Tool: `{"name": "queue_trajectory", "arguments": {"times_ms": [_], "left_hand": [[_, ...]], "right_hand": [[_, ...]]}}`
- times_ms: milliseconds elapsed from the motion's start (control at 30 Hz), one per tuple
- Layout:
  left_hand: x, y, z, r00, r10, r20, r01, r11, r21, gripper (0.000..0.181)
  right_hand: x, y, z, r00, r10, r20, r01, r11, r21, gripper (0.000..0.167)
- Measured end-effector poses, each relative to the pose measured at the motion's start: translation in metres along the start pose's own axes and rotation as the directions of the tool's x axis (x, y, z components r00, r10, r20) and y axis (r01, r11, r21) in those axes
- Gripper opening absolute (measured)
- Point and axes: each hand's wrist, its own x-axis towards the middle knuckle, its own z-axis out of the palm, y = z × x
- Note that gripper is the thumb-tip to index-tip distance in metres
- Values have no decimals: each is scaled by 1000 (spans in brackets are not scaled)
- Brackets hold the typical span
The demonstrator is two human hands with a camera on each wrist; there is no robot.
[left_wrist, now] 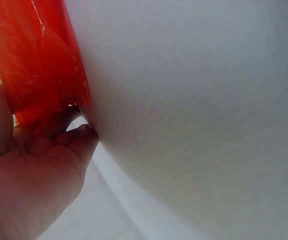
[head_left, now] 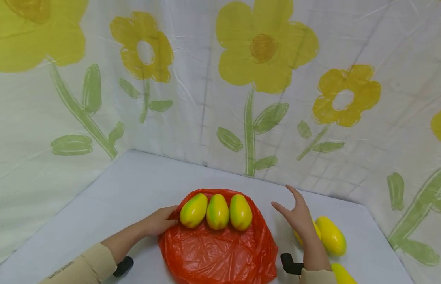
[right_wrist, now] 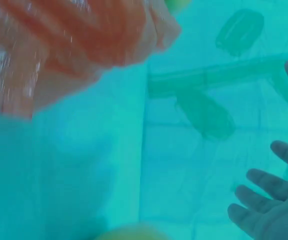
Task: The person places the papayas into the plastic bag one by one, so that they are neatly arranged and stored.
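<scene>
A red plastic bag (head_left: 220,256) lies on the table with a rounded outline. Three glossy yellow-green papayas (head_left: 218,212) sit side by side at its far part. At the bag's left edge my left hand (head_left: 160,221) grips the plastic; the left wrist view shows the thumb and curled fingers around the red film (left_wrist: 39,60). To the right of the bag, my right hand (head_left: 297,215) is raised with fingers spread, touching nothing. Beneath and beside it are more papayas (head_left: 332,236), one partly hidden by the hand.
Another papaya (head_left: 342,274) is partly cut off near the right sleeve. The white table (head_left: 160,173) meets a curtain (head_left: 192,130) printed with yellow flowers behind it. Black wrist-worn parts (head_left: 124,266) show beside the sleeves.
</scene>
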Motion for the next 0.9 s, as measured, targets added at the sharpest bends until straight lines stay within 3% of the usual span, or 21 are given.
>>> {"name": "queue_trajectory", "arguments": {"times_ms": [333, 900], "left_hand": [[0, 2, 0, 1000, -24, -13, 24, 1000, -2, 44], [0, 1, 0, 1000, -6, -5, 6, 1000, 7, 44]], "right_hand": [[-12, 32, -29, 985, 170, -33, -169, 985, 42, 97], [-16, 59, -31, 981, 192, -24, -191, 981, 14, 89]]}}
